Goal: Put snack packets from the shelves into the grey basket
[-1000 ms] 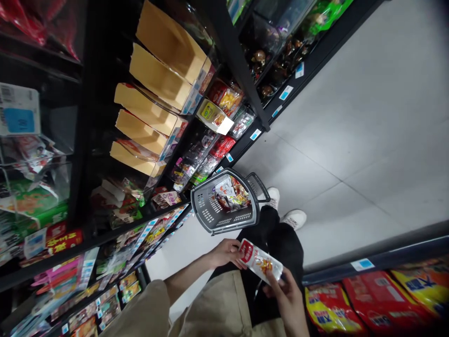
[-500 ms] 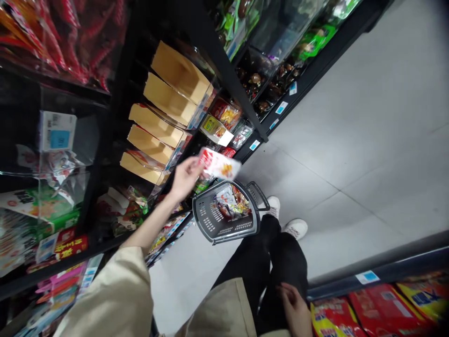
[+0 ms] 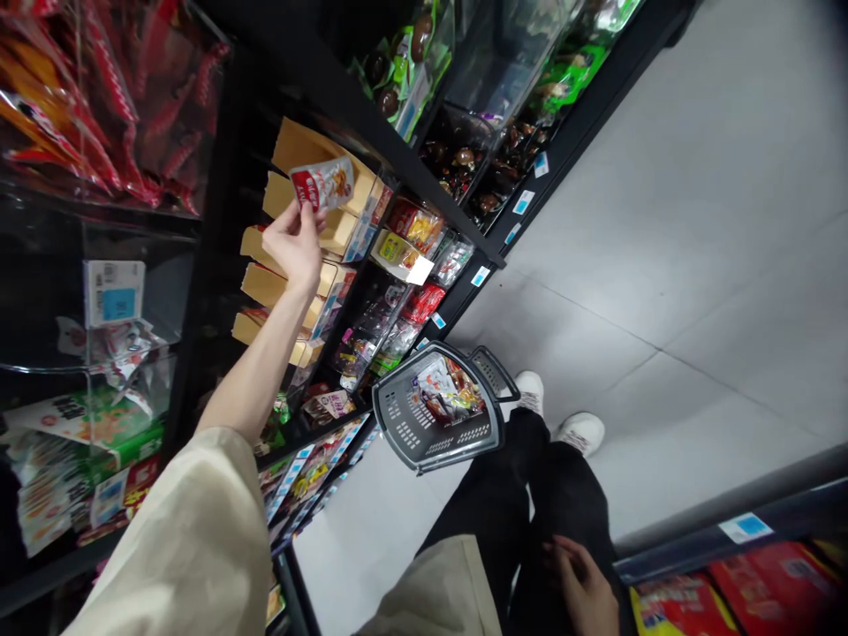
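Observation:
My left hand is closed on a small red and silver-white snack packet, pinched between thumb and fingers. It is held over the open cardboard boxes on the shelf; whether it touches them I cannot tell. Below and to the right, a grey shopping basket has several snack packets inside, with its handle tilted toward my shoes. At the bottom, my right hand hangs beside my thigh, fingers loosely curled and apart, with nothing visible in it.
Dark shelving runs diagonally along the left, with clear bins of wrapped snacks. Red bagged snacks hang in a clear bin at the upper left. Another shelf with red and yellow packs stands at the lower right. Grey tiled floor lies between.
My left hand has moved up and left with the packet, from above the basket's rim to over the cardboard boxes. The right hand still hangs by my thigh.

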A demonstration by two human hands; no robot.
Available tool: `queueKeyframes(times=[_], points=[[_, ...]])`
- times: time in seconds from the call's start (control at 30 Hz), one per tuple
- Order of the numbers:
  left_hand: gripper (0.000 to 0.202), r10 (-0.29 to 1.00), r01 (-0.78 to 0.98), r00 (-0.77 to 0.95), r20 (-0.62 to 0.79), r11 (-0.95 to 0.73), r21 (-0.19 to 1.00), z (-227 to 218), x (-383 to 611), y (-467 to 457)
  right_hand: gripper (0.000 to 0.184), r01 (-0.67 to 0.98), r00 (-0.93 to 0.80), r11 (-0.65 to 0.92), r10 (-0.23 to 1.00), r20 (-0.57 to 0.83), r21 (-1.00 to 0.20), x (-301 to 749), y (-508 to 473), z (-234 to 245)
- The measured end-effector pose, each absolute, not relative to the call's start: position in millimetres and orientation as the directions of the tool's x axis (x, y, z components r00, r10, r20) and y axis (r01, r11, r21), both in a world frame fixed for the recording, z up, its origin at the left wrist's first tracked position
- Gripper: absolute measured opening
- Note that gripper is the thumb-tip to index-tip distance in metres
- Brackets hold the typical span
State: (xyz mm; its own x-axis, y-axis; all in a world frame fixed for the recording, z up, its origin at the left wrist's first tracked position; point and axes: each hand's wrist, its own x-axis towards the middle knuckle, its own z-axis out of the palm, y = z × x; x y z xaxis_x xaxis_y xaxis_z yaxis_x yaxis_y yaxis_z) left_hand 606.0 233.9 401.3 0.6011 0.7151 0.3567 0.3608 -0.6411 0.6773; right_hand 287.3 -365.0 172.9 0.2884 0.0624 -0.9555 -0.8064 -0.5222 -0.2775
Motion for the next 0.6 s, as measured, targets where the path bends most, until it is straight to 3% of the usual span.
queueKeyframes(times=[0.43, 0.5, 0.6], points=[[0.045, 0.654, 0.544, 0.748, 0.112, -0.701, 0.461, 378.0, 652.1, 232.4, 0.045, -0.825, 0.290, -0.488, 0.071, -0.954, -0.287, 281.4, -363.5, 169.8], [0.050, 0.632, 0.517, 0.764, 0.131, -0.720, 0.463, 385.8, 651.4, 219.1, 0.046, -0.825, 0.301, -0.475, 0.089, -0.949, -0.306, 278.6, -366.3, 168.2], [0.053, 0.597, 0.404, 0.752, 0.278, -0.752, 0.521, 399.7, 633.5, 191.6, 0.051, -0.834, 0.300, -0.455, 0.100, -0.949, -0.312, 275.9, -367.9, 167.6]])
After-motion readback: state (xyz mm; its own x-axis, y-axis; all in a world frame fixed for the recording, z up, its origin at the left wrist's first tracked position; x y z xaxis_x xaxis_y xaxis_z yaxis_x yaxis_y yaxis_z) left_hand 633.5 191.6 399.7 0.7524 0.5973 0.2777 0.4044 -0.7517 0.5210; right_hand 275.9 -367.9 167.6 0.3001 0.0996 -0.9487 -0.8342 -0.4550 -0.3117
